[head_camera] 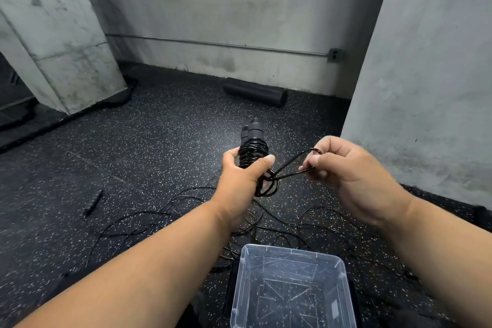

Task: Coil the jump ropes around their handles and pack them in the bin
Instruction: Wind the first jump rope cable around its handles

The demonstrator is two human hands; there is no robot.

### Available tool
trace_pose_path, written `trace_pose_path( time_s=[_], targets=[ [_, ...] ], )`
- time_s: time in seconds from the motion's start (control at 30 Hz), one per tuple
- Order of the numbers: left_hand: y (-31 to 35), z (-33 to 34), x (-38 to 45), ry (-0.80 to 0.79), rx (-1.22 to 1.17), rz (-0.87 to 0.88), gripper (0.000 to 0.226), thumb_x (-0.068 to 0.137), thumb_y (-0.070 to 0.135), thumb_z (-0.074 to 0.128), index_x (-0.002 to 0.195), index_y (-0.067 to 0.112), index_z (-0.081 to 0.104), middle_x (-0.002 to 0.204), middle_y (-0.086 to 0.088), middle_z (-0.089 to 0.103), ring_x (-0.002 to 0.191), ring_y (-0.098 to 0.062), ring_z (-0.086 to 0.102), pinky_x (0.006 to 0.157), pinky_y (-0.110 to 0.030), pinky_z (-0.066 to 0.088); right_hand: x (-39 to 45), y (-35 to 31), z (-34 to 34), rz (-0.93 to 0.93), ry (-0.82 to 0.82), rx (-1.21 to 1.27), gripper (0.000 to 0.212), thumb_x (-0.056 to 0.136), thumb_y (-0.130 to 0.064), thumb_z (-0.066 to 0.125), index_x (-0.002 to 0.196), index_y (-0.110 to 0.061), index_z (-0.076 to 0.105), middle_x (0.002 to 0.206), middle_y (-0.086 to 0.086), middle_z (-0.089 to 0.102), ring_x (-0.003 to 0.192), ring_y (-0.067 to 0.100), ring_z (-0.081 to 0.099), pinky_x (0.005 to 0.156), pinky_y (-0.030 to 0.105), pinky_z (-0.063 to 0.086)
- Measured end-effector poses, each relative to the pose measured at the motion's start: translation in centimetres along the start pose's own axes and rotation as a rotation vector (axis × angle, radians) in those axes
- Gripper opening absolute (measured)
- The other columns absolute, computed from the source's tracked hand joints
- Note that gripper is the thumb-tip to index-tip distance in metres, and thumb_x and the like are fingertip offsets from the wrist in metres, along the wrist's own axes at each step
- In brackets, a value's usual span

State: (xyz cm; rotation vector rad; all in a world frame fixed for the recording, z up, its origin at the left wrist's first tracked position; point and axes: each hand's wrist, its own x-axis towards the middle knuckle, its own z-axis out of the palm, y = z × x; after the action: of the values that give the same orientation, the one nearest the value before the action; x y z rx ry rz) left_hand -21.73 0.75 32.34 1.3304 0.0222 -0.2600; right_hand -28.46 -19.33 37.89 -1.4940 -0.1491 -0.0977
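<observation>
A: Start at the grip. What has the left hand (243, 168) got?

B: Its fingers and thumb are curled round a pair of black cylindrical jump-rope handles (253, 132), held side by side and pointing away from the person. A thin glossy black cord (251, 152) is wound in tight turns about the handles just above the thumb.

A: And the right hand (343, 168)?

B: It pinches a free loop of the same cord (290, 165) between thumb and curled fingers. The loop runs taut from a small knot-like ring of cord at the heel of the left hand across to the right fingers. The two hands are near each other, not touching.

A: Where is the bundle relative to the bin?

B: Held in the air over the floor, beyond the clear square plastic bin (342, 269), which sits at the bottom of the view between the forearms.

A: Anything around it?

B: More loose black rope (149, 214) lies in tangled curves on the speckled dark rubber floor (165, 128) between hands and bin. Another black handle (93, 201) lies to the left, well apart. A black foam roller (255, 92) rests by the grey concrete wall (213, 8) behind.
</observation>
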Motion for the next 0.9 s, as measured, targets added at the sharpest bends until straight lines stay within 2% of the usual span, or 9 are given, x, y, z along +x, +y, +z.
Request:
trace_pose_path(
  time_s=[0.1, 0.2, 0.27, 0.33, 0.37, 0.5, 0.67, 0.8, 0.9],
  targets=[
    [0.2, -0.1, -0.4, -0.045, 0.018, -0.03, 0.059, 0.084, 0.03, 0.087, 0.133, 0.029, 0.054, 0.103, 0.0, 0.075, 0.077, -0.01, 0.07, 0.067, -0.029, 0.056, 0.3, 0.0, -1.1, -0.053, 0.026, -0.094, 0.015, 0.083, -0.036, 0.08, 0.082, -0.026, 0.07, 0.086, 0.012, 0.075, 0.076, 0.015, 0.068, 0.067, 0.017, 0.053],
    [1.0, -0.7, -0.8, -0.245, -0.057, -0.166, 0.05, 0.088, 0.022, 0.079, 0.133, 0.015, 0.058, 0.108, -0.01, 0.071, 0.09, -0.021, 0.067, 0.068, -0.031, 0.059, 0.5, 0.7, -1.9, -0.053, 0.091, -0.152, 0.017, 0.087, -0.039, 0.078, 0.088, -0.024, 0.071, 0.086, 0.011, 0.074, 0.078, 0.014, 0.067, 0.07, 0.02, 0.056],
    [1.4, -0.8, -1.0, -0.372, -0.099, -0.234, 0.053, 0.086, 0.021, 0.074, 0.136, 0.01, 0.058, 0.116, -0.017, 0.069, 0.103, -0.028, 0.065, 0.086, -0.04, 0.061, 0.4, 1.3, -2.3, -0.01, 0.125, -0.137, 0.013, 0.084, -0.038, 0.076, 0.087, -0.026, 0.072, 0.084, 0.004, 0.073, 0.078, 0.012, 0.066, 0.071, 0.023, 0.056],
    [1.5, -0.8, -1.3, -0.442, -0.126, -0.293, 0.054, 0.088, 0.021, 0.069, 0.138, 0.004, 0.058, 0.123, -0.021, 0.068, 0.112, -0.033, 0.062, 0.108, -0.053, 0.049, 0.4, 2.0, -2.1, 0.04, 0.15, -0.112, 0.015, 0.082, -0.04, 0.077, 0.087, -0.027, 0.073, 0.083, -0.002, 0.071, 0.078, 0.008, 0.064, 0.072, 0.026, 0.055],
    [1.5, -0.7, -1.5, -0.461, -0.128, -0.318, 0.054, 0.088, 0.023, 0.067, 0.138, 0.002, 0.059, 0.124, -0.022, 0.069, 0.111, -0.034, 0.064, 0.109, -0.054, 0.048, 0.4, 2.3, -1.9, 0.067, 0.155, -0.096, 0.015, 0.081, -0.041, 0.078, 0.087, -0.027, 0.074, 0.083, -0.004, 0.07, 0.079, 0.007, 0.063, 0.073, 0.027, 0.054],
    [1.0, -0.1, -2.0, -0.519, -0.107, -0.379, 0.051, 0.087, 0.031, 0.065, 0.129, 0.002, 0.066, 0.113, -0.021, 0.073, 0.093, -0.03, 0.073, 0.082, -0.041, 0.063, 0.1, 3.3, -0.5, 0.141, 0.134, -0.045, 0.007, 0.087, -0.034, 0.076, 0.085, -0.028, 0.075, 0.086, 0.001, 0.072, 0.079, 0.01, 0.065, 0.067, 0.028, 0.056],
    [0.6, 0.4, -2.7, -0.573, 0.073, -0.356, 0.064, 0.079, 0.064, 0.072, 0.118, 0.013, 0.071, 0.103, -0.011, 0.075, 0.082, -0.022, 0.073, 0.074, -0.033, 0.062, -0.1, 4.3, 0.5, 0.211, 0.164, 0.016, 0.009, 0.096, -0.015, 0.071, 0.087, -0.016, 0.072, 0.073, 0.0, 0.07, 0.062, 0.006, 0.062, 0.058, 0.02, 0.055],
    [0.5, 0.2, -2.7, -0.588, 0.082, -0.321, 0.077, 0.079, 0.061, 0.075, 0.133, 0.008, 0.059, 0.104, -0.012, 0.073, 0.086, -0.024, 0.071, 0.072, -0.033, 0.062, -0.1, 4.6, 0.7, 0.231, 0.175, -0.017, 0.01, 0.095, -0.019, 0.072, 0.087, -0.013, 0.074, 0.074, 0.002, 0.07, 0.062, 0.008, 0.059, 0.056, 0.022, 0.052],
    [0.7, 0.3, -2.9, -0.587, 0.072, -0.304, 0.063, 0.088, 0.051, 0.074, 0.136, 0.015, 0.054, 0.104, -0.01, 0.072, 0.086, -0.026, 0.071, 0.07, -0.035, 0.062, -0.1, 4.6, 0.7, 0.248, 0.168, -0.046, 0.014, 0.093, -0.025, 0.075, 0.082, -0.016, 0.076, 0.071, 0.002, 0.069, 0.061, 0.009, 0.057, 0.055, 0.022, 0.047]
  ],
)
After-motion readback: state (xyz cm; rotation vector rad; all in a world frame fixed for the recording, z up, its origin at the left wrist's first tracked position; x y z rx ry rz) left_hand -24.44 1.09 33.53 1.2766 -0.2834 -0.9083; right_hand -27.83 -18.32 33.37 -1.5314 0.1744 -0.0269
